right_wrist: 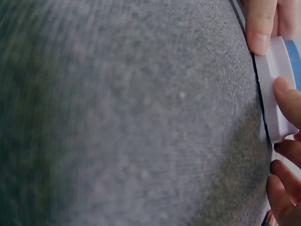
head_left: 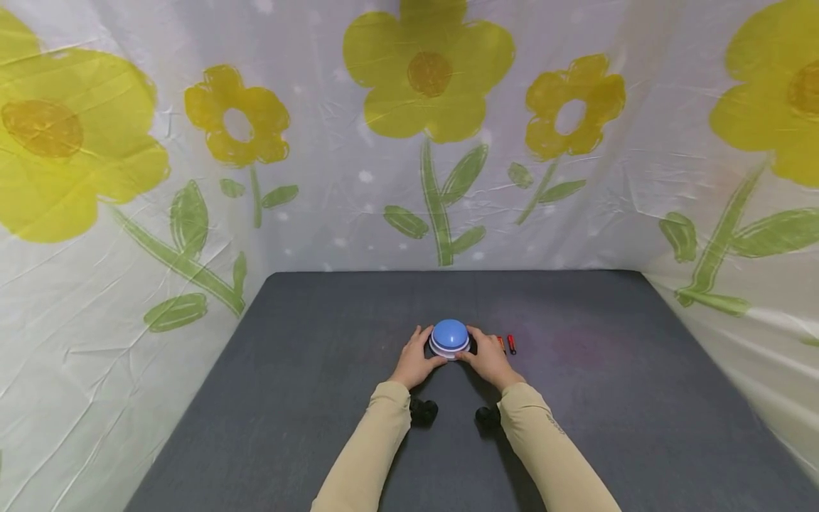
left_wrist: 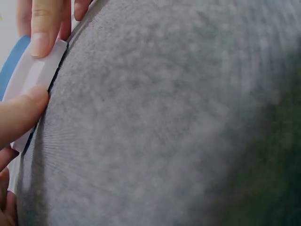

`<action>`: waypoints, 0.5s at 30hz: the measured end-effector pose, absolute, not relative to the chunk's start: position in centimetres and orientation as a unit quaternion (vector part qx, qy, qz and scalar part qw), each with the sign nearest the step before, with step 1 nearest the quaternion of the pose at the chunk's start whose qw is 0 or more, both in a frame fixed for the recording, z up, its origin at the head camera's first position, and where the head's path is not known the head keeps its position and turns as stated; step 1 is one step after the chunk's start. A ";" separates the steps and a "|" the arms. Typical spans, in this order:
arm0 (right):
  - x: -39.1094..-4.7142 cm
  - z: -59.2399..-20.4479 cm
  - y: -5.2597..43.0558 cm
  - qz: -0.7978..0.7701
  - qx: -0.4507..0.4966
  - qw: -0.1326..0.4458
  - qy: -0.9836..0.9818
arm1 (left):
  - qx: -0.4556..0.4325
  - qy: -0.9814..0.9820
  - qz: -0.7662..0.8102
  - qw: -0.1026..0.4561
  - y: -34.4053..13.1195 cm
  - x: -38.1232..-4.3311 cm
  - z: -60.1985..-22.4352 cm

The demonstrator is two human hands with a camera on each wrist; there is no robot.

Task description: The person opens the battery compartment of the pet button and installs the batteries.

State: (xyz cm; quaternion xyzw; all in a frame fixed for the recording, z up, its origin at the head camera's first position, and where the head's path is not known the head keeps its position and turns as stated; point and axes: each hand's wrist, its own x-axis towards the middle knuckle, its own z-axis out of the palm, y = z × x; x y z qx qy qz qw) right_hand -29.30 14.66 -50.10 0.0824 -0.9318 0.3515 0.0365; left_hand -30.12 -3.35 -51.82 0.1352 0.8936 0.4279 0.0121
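Blue-domed button (head_left: 450, 331): held between both hands, dome upward, low over the middle of the dark tabletop; the wrist views show its white base (right_wrist: 269, 87) close against the surface, with no clear gap.
Left hand (head_left: 413, 361): grasping the button from its left side, with the left thumb (left_wrist: 28, 106) pressed to the near side of the base and the fingers curved round toward the far side.
Right hand (head_left: 491, 358): grasping the same button from its right side in a matching way, with the right thumb (right_wrist: 288, 96) on the near side of the base.
Thumbs: side by side on the base but apart, a stretch of white plastic showing between them.
Red piece (head_left: 511, 344): small and slim, with a dark end, lying just to the right of the right hand.
Orange piece (head_left: 502, 344): small, between the red piece and the right hand, partly hidden by that hand.
Sleeves (head_left: 361, 462): beige, reaching to both wrists.
Black devices (head_left: 423, 412): one at the inner side of each wrist, well apart.
Tabletop (head_left: 307, 427): dark grey, with a faint purplish tint right of the small pieces.
Backdrop (head_left: 326, 213): white cloth around the far edge and both sides, printed with yellow flowers and green stems.
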 end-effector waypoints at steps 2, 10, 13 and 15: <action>-29.2 -50.0 14.7 0.355 0.090 0.036 -0.930 | 0.137 0.893 0.430 0.005 -3.6 -30.0 -51.9; -28.8 -48.8 15.1 0.418 0.109 0.016 -0.902 | 0.165 0.870 0.464 -0.019 -4.5 -29.7 -51.7; -28.6 -48.3 15.2 0.430 0.114 0.010 -0.896 | 0.170 0.858 0.484 -0.007 -4.9 -29.7 -51.3; -28.4 -47.8 15.3 0.443 0.117 0.005 -0.889 | 0.175 0.850 0.498 -0.003 -5.1 -29.7 -51.0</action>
